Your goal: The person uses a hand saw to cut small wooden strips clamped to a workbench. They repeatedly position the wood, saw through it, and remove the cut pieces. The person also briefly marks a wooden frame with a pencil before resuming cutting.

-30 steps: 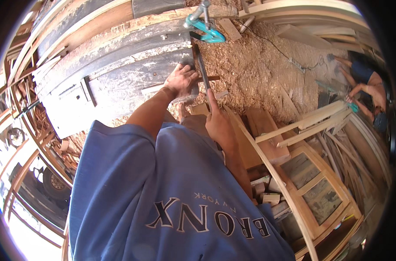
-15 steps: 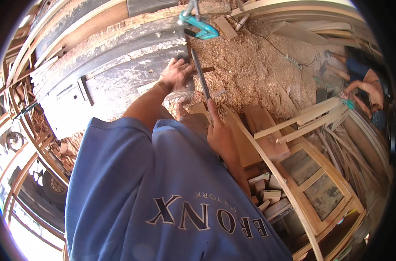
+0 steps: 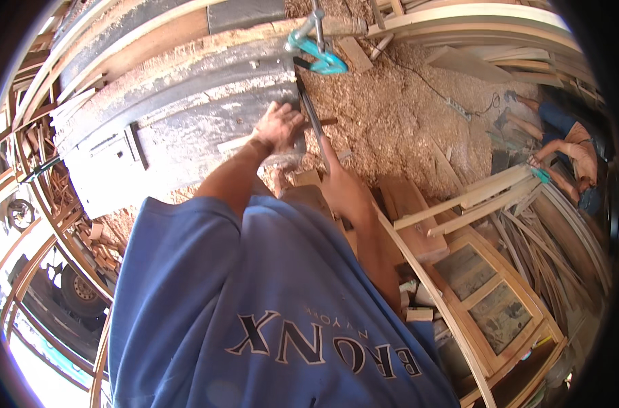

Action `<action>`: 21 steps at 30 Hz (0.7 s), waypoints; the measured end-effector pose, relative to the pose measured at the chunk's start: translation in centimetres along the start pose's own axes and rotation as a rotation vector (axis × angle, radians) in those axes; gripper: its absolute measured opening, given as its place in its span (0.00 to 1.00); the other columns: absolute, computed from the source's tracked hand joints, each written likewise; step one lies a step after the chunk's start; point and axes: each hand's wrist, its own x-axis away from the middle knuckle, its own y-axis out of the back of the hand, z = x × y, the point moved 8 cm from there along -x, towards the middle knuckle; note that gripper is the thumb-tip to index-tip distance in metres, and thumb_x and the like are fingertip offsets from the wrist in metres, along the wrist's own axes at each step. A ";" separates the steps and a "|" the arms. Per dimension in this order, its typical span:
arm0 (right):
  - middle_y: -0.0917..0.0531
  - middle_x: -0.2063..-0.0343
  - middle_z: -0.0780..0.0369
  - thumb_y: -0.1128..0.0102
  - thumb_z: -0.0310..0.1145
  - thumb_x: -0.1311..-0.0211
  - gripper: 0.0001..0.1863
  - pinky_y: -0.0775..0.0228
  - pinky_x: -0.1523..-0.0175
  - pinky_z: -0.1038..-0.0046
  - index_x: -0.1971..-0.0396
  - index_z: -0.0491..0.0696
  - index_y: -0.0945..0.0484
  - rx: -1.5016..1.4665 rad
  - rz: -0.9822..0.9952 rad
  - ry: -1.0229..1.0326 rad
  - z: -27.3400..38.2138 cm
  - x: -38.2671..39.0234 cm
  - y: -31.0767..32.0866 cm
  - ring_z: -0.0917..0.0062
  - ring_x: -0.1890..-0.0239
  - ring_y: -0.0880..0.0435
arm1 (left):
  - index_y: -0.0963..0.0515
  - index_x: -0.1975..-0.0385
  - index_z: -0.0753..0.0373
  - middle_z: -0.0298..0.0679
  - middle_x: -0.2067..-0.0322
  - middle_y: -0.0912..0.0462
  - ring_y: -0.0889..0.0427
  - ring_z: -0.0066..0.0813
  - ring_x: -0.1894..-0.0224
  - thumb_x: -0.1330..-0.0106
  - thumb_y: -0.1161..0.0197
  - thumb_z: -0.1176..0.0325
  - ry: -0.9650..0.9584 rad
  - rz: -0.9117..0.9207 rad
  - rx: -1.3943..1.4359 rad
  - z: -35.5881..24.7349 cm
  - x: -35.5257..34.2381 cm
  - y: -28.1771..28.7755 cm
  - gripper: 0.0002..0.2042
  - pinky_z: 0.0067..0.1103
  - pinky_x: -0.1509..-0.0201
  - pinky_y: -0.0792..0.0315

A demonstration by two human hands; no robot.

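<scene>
Left hand [image 3: 280,127]: mine, fingers spread, palm pressed flat on the dusty grey desk [image 3: 180,143] at its right end.
Right hand [image 3: 343,187]: mine, fingers curled around the near end of a long dark metal bar [image 3: 309,112]; forefinger laid along it.
Bar, position: between my two hands, just right of my left fingertips, touching the desk's edge.
Bar, axis: long axis runs from my right hand up and slightly left, far end pointing at the teal clamp [image 3: 316,51].
Clamp: sits on the desk's far right corner; its screw stands up above it.
Containers: cannot make out any; loose sawdust [image 3: 398,129] covers the floor right of the desk.
Nearby: wooden window frame [image 3: 486,299] with panes lying lower right; loose slats [image 3: 459,200] beside it.
Other person [image 3: 568,153]: far right, well apart from my hands.
</scene>
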 end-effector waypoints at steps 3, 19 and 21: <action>0.22 0.53 0.39 0.53 0.26 0.38 0.41 0.32 0.45 0.52 0.26 0.61 0.54 0.061 -0.145 0.078 -0.3 6.2 0.0 0.43 0.51 0.22 | 0.28 0.52 0.58 0.37 0.55 0.22 0.31 0.35 0.44 0.56 0.30 0.52 0.083 0.263 0.172 0.3 0.1 -1.8 0.31 0.37 0.38 0.42; 0.19 0.70 0.38 0.53 0.24 0.41 0.43 0.29 0.55 0.49 0.25 0.60 0.56 -0.002 -0.107 0.051 -2.7 6.9 -2.1 0.42 0.64 0.19 | 0.28 0.54 0.58 0.36 0.56 0.22 0.30 0.35 0.46 0.55 0.29 0.54 0.008 0.222 0.168 0.3 -0.1 -1.2 0.28 0.35 0.42 0.41; 0.20 0.69 0.38 0.53 0.24 0.41 0.43 0.29 0.55 0.49 0.25 0.60 0.55 -0.010 -0.108 0.064 -2.1 5.8 -1.9 0.42 0.64 0.19 | 0.28 0.55 0.58 0.36 0.56 0.22 0.29 0.35 0.47 0.55 0.30 0.53 -0.031 0.157 0.123 0.1 -0.2 -0.6 0.27 0.34 0.41 0.41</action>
